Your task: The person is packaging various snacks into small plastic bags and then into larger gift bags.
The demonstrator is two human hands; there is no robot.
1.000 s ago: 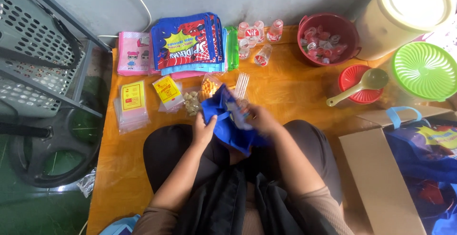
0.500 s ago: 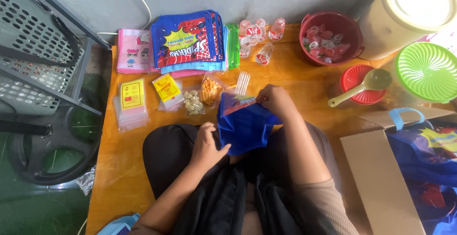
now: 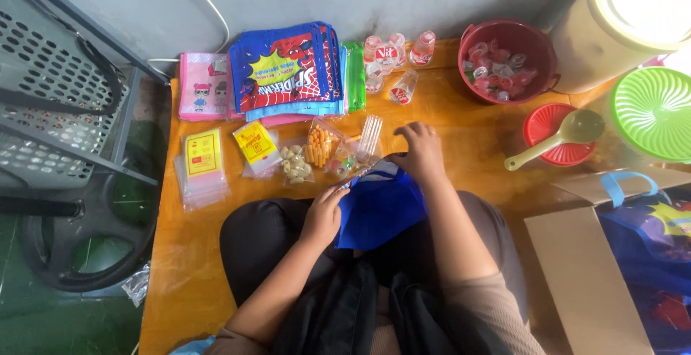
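The left hand (image 3: pixel 325 215) pinches the near edge of the blue bag (image 3: pixel 381 207), which lies on the person's lap at the table's (image 3: pixel 461 121) edge. The right hand (image 3: pixel 421 150) rests curled over the bag's far rim; whether it grips cannot be told. Just beyond the bag lie small snack packets (image 3: pixel 324 146) and straws (image 3: pixel 369 135). Holding the rim taut with both hands should keep the mouth wide for filling.
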